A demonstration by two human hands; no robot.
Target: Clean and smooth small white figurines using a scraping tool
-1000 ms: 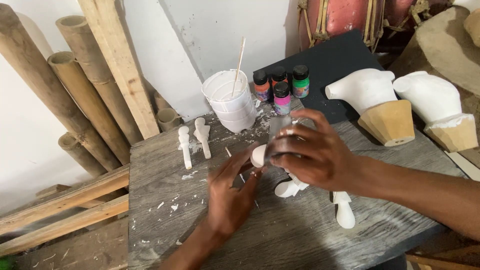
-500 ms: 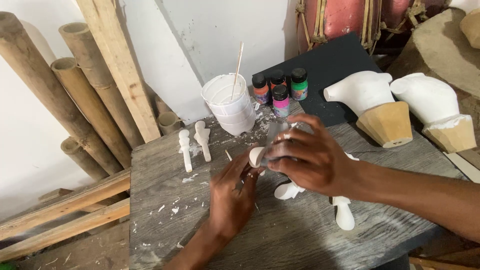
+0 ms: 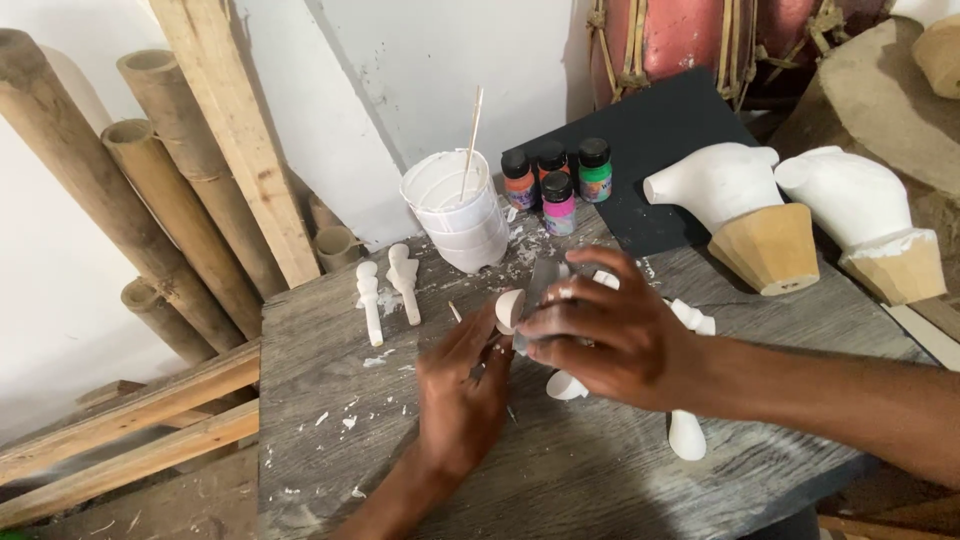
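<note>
A small white plaster piece (image 3: 510,310) sat just in front of the white cup stack (image 3: 455,215), pinched between both hands. The right hand (image 3: 600,335) closed over it from above, fingers curled narrow; the left hand (image 3: 460,395) met it from below, a thin tool apparently in its fingertips.

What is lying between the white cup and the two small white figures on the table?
Head view: only bare grey table between white cup and small white figures.

Paint bottles (image 3: 557,180) stand right of the cup stack (image 3: 456,213); busts (image 3: 790,215) farther right.
</note>
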